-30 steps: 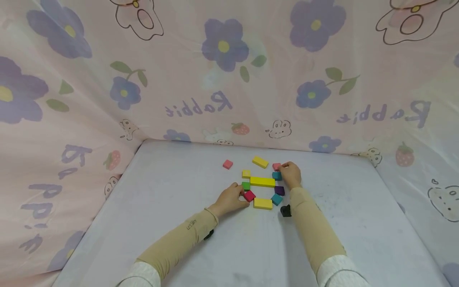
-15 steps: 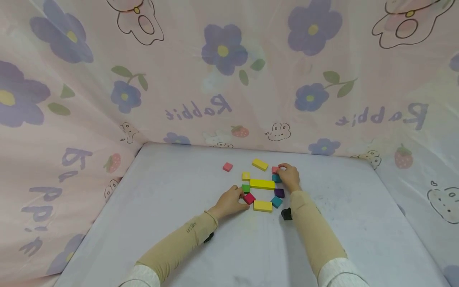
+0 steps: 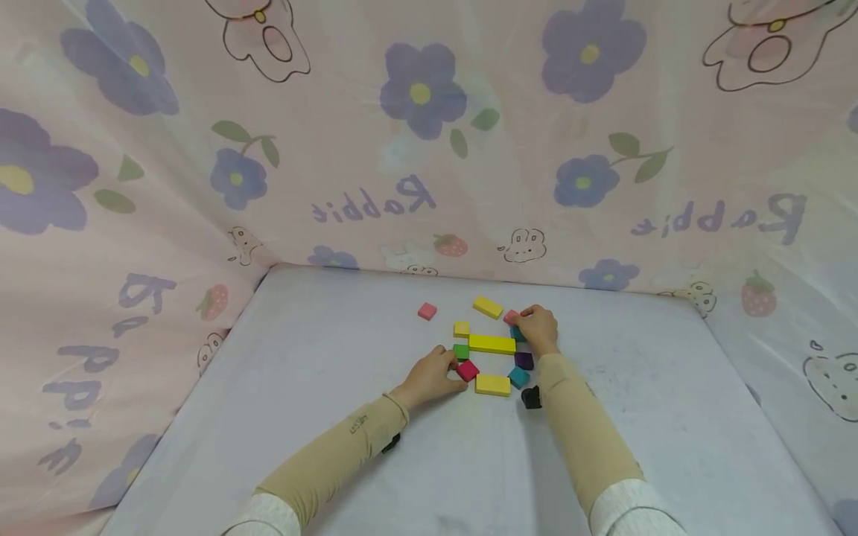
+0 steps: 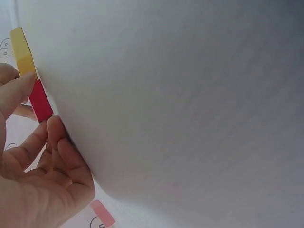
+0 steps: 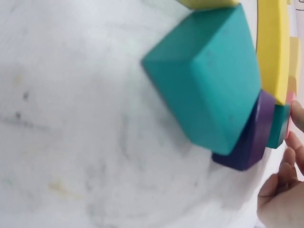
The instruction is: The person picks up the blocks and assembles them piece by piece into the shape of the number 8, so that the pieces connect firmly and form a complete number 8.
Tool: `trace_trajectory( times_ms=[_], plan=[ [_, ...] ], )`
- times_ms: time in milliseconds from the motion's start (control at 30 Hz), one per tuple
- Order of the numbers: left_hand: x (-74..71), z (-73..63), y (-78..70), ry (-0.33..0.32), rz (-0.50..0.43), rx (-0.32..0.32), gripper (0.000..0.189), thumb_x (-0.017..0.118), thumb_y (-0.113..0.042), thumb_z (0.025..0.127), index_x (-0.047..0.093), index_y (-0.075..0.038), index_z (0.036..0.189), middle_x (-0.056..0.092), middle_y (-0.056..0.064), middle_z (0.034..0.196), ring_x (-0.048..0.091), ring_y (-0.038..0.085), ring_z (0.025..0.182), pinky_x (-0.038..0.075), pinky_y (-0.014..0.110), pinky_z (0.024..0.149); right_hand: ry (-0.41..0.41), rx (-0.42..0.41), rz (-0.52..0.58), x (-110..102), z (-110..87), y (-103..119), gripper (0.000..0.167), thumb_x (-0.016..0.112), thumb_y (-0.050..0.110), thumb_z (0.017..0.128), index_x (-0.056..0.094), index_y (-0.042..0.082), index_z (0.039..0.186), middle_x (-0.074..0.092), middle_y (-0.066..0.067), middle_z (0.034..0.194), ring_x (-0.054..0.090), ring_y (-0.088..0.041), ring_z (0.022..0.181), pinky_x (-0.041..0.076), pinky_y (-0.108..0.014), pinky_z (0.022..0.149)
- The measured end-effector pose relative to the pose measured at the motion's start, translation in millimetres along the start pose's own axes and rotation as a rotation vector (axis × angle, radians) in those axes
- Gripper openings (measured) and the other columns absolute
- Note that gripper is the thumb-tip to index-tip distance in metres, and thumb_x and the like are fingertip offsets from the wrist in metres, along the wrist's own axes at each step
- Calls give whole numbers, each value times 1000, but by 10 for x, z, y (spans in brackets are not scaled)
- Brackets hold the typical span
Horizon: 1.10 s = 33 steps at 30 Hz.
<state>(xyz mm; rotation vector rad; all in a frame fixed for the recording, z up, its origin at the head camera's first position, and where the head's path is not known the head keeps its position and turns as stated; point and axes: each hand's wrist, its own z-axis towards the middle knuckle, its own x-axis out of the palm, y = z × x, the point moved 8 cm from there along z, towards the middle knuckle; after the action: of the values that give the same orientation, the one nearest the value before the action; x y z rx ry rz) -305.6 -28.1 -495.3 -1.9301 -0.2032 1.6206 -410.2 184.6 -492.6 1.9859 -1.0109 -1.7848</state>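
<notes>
My left hand (image 3: 429,376) pinches a red block (image 4: 41,102) between thumb and fingers, at the near left corner of a ring of blocks. A green block (image 3: 461,352) sits just behind it, and a yellow block (image 3: 492,385) lies to its right. At the far right of the ring, my right hand (image 3: 541,329) pinches a small pink block (image 3: 511,317), which stands slightly turned against a teal block (image 3: 518,334). The right fingers partly cover both. Across the middle runs a long yellow block (image 3: 492,344); a purple block (image 3: 524,361) and a second teal block (image 5: 204,80) follow down the right side.
A small yellow block (image 3: 462,329) stands at the long block's left end. Behind the ring lie another yellow block (image 3: 488,307) and a loose pink block (image 3: 427,311). Patterned cloth (image 3: 469,149) walls in the white table (image 3: 322,335).
My right hand has shifted slightly left with the pink block, which has turned and now sits askew at the teal block. The left hand has stayed at the red block.
</notes>
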Motion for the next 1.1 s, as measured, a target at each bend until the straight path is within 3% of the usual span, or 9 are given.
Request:
trace_trajectory(
  times_ms=[400,533,800,967,1100],
  plan=[
    [-22,-16,-23,-3,-23,10,34,72,-33,79,60,-8,100,54,2,92,46,8,72,41,20,67,-62,-49,-38,-3,16,24,37,57,36,91,61,2,105,62,-19,109,54,-31,94,44,-39,76],
    [-18,-14,-13,-2,-29,13,34,73,-32,79,60,-8,99,54,3,91,46,9,71,41,20,66,-54,-53,-72,7,37,27,37,57,38,91,62,4,106,59,-19,109,51,-32,95,43,-38,76],
    [-1,11,-8,1,-37,22,33,72,-31,79,60,-7,99,54,3,91,47,9,72,42,19,66,-34,-92,-40,-36,32,-5,40,55,35,92,61,1,111,55,-20,107,48,-31,93,42,-36,75],
    [12,39,42,31,-124,-4,34,71,-33,80,60,-7,98,53,4,91,47,11,76,41,22,70,-4,-136,-26,-44,5,-8,36,57,31,91,62,1,110,54,-21,105,48,-31,92,42,-36,76],
    [-20,56,102,54,-256,-28,31,69,-31,82,59,-4,93,52,5,87,46,13,78,40,23,68,10,-147,-25,-20,-4,4,36,57,30,91,62,0,110,55,-21,107,50,-30,91,43,-35,76]
  ],
)
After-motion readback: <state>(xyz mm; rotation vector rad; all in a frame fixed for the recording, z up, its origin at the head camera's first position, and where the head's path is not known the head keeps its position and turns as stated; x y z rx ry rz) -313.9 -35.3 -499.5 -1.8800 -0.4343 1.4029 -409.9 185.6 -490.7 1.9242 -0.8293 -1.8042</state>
